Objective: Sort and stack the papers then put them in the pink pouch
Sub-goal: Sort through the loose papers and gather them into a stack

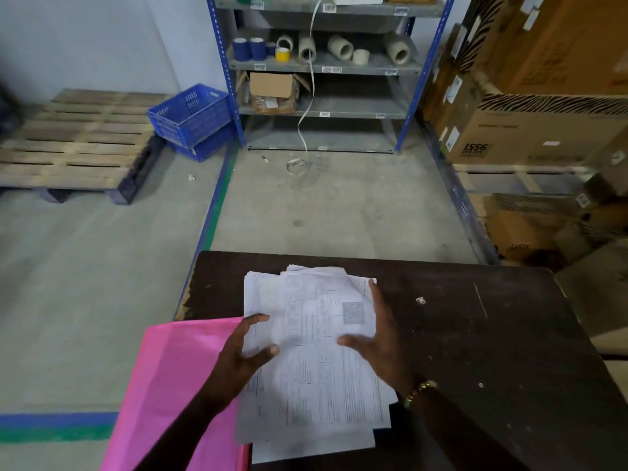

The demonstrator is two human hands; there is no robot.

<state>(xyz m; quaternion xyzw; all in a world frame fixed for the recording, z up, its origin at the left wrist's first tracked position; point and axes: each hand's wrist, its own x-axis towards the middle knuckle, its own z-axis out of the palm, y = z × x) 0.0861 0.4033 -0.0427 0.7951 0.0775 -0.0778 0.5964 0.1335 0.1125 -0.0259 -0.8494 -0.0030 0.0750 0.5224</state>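
Both hands — left hand, right hand — spread open, flanking the papers.

White papers covered in grey printed lines and a dark speckled code square lie on a dark brown table. The pouch beside them is bright pink. Floor tape runs blue and green. The crates are blue, the shelf uprights blue too. Tape rolls show blue, one roll yellow. Brown boxes carry black zebra stripes.
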